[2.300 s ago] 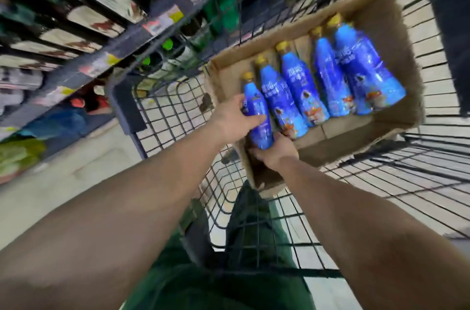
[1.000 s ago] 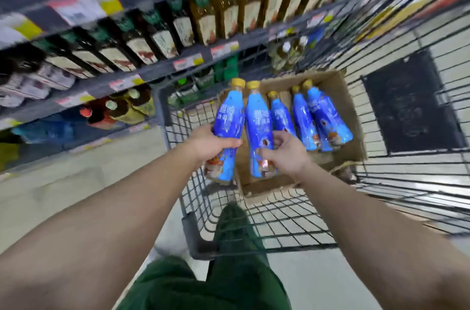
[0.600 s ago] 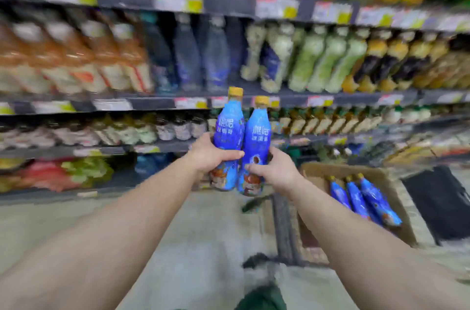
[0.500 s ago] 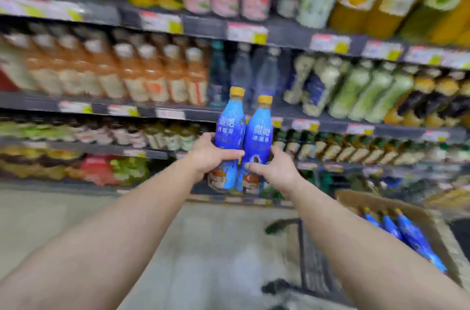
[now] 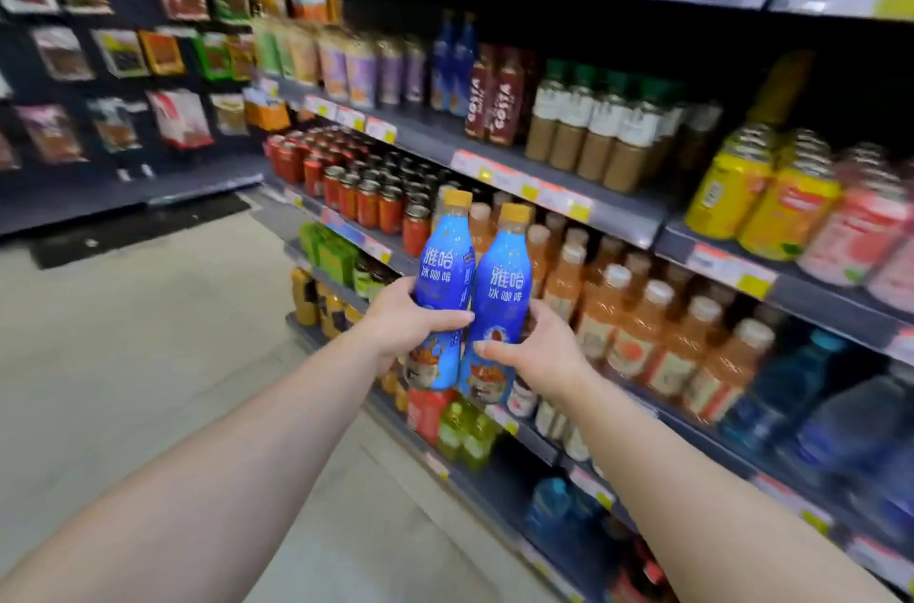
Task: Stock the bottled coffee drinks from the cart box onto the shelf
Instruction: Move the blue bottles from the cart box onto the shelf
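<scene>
While each hand (image 5: 413,323) (image 5: 541,355) grips blue "雅哈 冰咖啡" bottle (image 5: 442,291) (image 5: 499,301), "COSTA" bottles (image 5: 492,100) shelved.

Two blue gold-capped coffee bottles (image 5: 472,301) upright, touching, before shelf (image 5: 618,212)

Head-height view, forward-down, close before shelves (image 5: 618,212)

Dark metal shelving (image 5: 618,212) is running along a shop aisle, price tags (image 5: 559,197) lining its edges; a pale tiled floor (image 5: 123,355) is stretching toward a wall of hanging snack packets (image 5: 123,58).
</scene>
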The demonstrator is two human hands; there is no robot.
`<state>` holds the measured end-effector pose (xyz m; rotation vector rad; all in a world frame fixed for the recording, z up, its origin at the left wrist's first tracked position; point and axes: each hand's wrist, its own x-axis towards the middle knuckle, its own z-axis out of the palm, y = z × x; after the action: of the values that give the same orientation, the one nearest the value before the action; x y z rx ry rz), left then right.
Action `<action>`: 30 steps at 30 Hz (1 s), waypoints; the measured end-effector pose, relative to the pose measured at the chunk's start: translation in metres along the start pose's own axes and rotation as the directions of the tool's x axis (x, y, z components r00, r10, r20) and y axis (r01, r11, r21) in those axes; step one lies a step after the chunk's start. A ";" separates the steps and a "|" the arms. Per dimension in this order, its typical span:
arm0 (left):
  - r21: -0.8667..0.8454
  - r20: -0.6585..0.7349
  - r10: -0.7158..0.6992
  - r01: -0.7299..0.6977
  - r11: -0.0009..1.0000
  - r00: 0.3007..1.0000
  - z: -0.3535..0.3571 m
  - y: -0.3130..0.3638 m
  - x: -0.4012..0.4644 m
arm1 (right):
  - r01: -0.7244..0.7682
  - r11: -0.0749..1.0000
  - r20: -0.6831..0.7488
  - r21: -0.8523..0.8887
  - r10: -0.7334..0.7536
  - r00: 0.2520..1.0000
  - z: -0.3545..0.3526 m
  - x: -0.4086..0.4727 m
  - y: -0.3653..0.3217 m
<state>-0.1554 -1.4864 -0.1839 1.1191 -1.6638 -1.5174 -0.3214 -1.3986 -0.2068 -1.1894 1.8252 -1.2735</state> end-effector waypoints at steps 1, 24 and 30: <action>-0.003 -0.022 0.002 -0.002 1.000 1.000 -0.011 0.002 0.016 | 0.023 1.000 0.016 -0.002 -0.023 1.000 0.007 0.018 -0.007; -0.132 -0.147 0.295 -0.314 0.940 0.944 -0.085 0.127 0.393 | 0.272 0.962 -0.314 -0.028 -0.267 0.911 -0.006 0.376 -0.119; -0.110 -0.067 0.380 -0.385 0.916 0.923 -0.151 0.145 0.486 | 0.318 0.944 -0.440 -0.092 -0.325 0.837 0.060 0.438 -0.153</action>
<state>-0.2688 -1.9892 -0.0663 0.7040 -1.6218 -1.3095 -0.4010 -1.8420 -0.0797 -1.3330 2.0091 -1.8591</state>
